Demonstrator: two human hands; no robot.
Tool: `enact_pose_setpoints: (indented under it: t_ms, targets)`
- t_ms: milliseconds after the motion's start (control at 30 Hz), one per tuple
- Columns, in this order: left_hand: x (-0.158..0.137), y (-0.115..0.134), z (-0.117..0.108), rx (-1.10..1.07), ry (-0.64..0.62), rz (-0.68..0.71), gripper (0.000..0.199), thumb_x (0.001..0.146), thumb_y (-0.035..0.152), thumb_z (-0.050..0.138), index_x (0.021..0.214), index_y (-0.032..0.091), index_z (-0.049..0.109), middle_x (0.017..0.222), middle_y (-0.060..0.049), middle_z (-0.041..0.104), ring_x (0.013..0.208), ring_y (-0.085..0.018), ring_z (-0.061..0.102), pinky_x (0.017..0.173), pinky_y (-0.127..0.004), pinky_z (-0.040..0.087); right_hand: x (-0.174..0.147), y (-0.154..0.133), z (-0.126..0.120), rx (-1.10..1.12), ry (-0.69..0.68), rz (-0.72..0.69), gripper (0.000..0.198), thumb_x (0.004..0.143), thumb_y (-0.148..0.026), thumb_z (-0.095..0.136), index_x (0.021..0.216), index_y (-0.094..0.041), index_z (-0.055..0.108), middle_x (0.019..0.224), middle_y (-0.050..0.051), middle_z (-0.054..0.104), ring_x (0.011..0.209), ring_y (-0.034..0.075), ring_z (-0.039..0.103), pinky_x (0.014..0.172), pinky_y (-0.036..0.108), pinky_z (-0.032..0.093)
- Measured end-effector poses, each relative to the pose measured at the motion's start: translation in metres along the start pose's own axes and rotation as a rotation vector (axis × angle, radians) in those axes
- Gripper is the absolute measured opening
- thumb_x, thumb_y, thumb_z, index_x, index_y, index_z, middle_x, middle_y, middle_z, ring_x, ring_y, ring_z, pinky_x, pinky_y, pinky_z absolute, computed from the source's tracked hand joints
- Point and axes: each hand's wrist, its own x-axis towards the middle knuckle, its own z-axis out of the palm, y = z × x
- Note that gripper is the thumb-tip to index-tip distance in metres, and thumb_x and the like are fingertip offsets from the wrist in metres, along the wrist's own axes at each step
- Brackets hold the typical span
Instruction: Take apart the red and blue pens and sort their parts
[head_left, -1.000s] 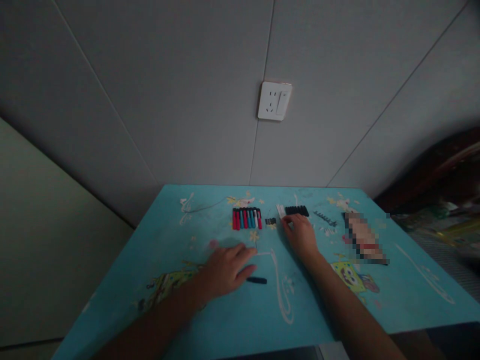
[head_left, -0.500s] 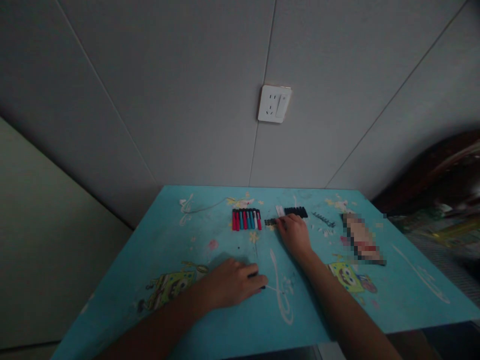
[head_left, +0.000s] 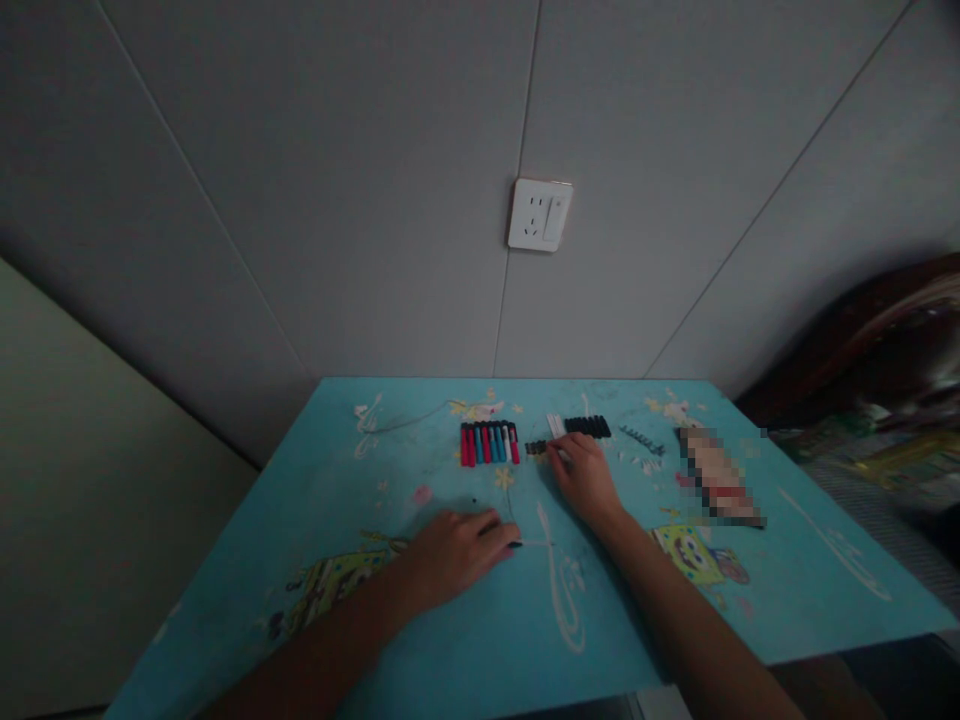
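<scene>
Tabletop [head_left: 300, 490]: left grip [head_left: 461, 553] narrow around dark piece [head_left: 516, 544]

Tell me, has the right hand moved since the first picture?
Yes. Judged against the yellow flower printed on the table, the right hand has moved left, toward the small dark pieces.

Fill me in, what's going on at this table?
The person's left hand holds a slim dark piece. The right hand is at the small dark pieces; whether it grips one is unclear. Nearby lie a row of coloured tubes, white sticks and a row of black pieces.
</scene>
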Motion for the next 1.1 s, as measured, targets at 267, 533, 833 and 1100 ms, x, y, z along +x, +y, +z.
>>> enact_pose_setpoints:
  t_ms: [267, 533, 833, 1100]
  targets:
    - [0.000, -0.008, 0.012, -0.340, 0.284, -0.358, 0.021, 0.095, 0.030, 0.055, 0.115, 0.022, 0.056, 0.100, -0.005, 0.071, 0.088, -0.018, 0.068, 0.080, -0.030, 0.051, -0.016, -0.048, -0.009, 0.415, -0.278, -0.328, 0.022, 0.096, -0.031, 0.051, 0.111, -0.022, 0.065, 0.098, 0.007, 0.067, 0.093, 0.021, 0.059, 0.087, 0.037, 0.045]
    - [0.003, -0.006, 0.012, -0.547, 0.329, -0.500, 0.022, 0.094, 0.034, 0.054, 0.113, 0.022, 0.053, 0.096, -0.003, 0.070, 0.082, -0.017, 0.067, 0.069, -0.027, 0.050, -0.014, -0.052, -0.009, 0.589, -0.301, -0.310, 0.020, 0.094, -0.035, 0.058, 0.106, -0.022, 0.066, 0.093, 0.007, 0.068, 0.090, 0.020, 0.061, 0.084, 0.035, 0.047]
    - [0.000, -0.004, 0.012, -0.565, 0.236, -0.441, 0.027, 0.091, 0.035, 0.056, 0.115, 0.023, 0.054, 0.099, -0.003, 0.070, 0.065, -0.012, 0.063, 0.062, -0.023, 0.050, -0.015, -0.049, -0.006, 0.613, -0.239, -0.196, 0.022, 0.094, -0.039, 0.057, 0.098, -0.022, 0.069, 0.086, 0.005, 0.067, 0.083, 0.018, 0.061, 0.079, 0.033, 0.049]
    - [0.003, -0.011, 0.016, -0.526, 0.275, -0.488, 0.026, 0.088, 0.036, 0.061, 0.109, 0.023, 0.057, 0.091, -0.001, 0.072, 0.067, -0.015, 0.067, 0.064, -0.026, 0.055, -0.015, -0.047, -0.006, 0.662, -0.276, -0.236, 0.030, 0.090, -0.042, 0.063, 0.112, -0.022, 0.066, 0.091, 0.005, 0.068, 0.087, 0.018, 0.061, 0.082, 0.033, 0.049]
